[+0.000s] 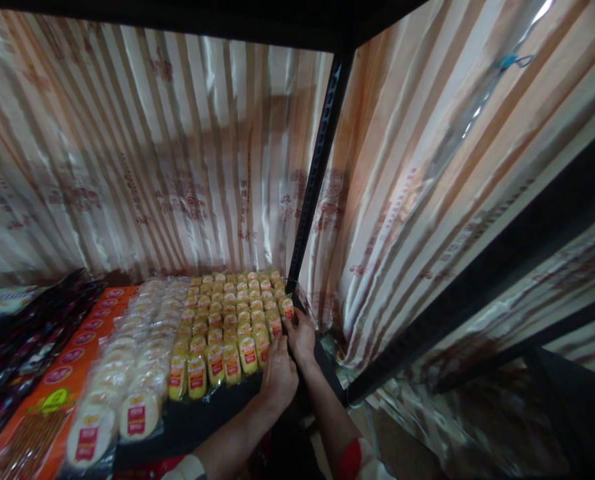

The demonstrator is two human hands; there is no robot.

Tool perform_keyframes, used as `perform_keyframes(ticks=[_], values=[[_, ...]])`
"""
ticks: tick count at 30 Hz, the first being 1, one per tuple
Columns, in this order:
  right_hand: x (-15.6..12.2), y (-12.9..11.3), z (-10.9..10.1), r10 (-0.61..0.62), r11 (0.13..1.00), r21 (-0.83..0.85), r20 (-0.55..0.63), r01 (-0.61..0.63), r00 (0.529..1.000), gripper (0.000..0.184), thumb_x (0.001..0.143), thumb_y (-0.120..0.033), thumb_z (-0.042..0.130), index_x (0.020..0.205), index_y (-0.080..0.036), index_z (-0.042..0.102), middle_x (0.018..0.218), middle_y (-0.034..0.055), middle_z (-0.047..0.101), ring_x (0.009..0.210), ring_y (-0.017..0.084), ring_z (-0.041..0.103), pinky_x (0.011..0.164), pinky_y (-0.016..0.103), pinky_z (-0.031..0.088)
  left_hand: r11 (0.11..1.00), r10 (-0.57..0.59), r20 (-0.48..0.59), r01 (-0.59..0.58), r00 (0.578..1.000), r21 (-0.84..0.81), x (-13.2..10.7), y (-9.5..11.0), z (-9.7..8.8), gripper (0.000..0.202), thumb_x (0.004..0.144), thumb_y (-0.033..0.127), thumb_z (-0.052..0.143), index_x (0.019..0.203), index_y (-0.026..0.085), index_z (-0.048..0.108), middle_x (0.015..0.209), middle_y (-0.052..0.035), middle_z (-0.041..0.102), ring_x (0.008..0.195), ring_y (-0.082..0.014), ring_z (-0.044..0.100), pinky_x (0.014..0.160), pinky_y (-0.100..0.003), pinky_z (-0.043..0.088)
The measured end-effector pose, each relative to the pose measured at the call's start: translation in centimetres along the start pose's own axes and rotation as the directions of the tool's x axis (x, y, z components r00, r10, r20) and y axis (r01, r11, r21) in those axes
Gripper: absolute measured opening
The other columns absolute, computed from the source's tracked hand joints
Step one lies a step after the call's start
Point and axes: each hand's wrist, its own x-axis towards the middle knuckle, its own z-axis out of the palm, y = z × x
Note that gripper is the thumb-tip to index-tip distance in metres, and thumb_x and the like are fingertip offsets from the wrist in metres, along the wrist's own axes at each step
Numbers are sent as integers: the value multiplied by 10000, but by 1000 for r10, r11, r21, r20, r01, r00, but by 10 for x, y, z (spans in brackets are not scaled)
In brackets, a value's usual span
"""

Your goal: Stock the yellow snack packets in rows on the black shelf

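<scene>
Rows of yellow snack packets (pixel 230 313) stand packed on a dark shelf (pixel 212 413). My left hand (pixel 279 373) rests at the front right corner of the rows, fingers curled against the packets there. My right hand (pixel 300 335) lies just beyond it by the shelf's right edge, fingers closed on a yellow packet (pixel 286 307) in the right-hand column. Both forearms reach in from the bottom of the view.
White round snack packs (pixel 127 373) fill the rows to the left, then orange packs (pixel 72 360) and dark packs (pixel 22 333). A black slotted upright post (pixel 317 167) stands at the shelf's right back corner. Striped plastic sheeting (pixel 177 153) hangs behind and to the right.
</scene>
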Motion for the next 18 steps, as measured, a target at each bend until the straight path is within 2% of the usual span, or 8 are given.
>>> perform_keyframes(ticks=[4, 11, 18], values=[[1, 2, 6, 6, 1000, -9, 32, -5, 999, 449, 791, -422, 472, 1088, -117, 616, 991, 137, 664, 916, 245, 603, 838, 363, 467, 1000, -15, 27, 15, 1000, 4, 1, 1, -1, 624, 754, 42, 352, 1373, -29, 326, 1472, -167, 319, 1382, -199, 257, 1155, -271, 156], [-2, 7, 10, 23, 997, 75, 28, -25, 999, 584, 809, -533, 390, 1100, -76, 607, 1048, 186, 633, 968, 275, 592, 881, 394, 464, 1000, -15, 41, 16, 999, -13, 1, 1, 0, 639, 757, 47, 350, 1388, -29, 288, 1482, -163, 297, 1387, -200, 244, 1155, -281, 161], [0, 8, 11, -2, 996, 94, 30, -1, 1000, 571, 829, -518, 355, 1105, -86, 608, 1135, 191, 610, 1070, 288, 557, 966, 428, 415, 1000, -12, 48, 13, 999, -23, 0, 4, -2, 649, 753, 46, 360, 1391, -31, 275, 1492, -161, 262, 1394, -205, 222, 1157, -281, 154]])
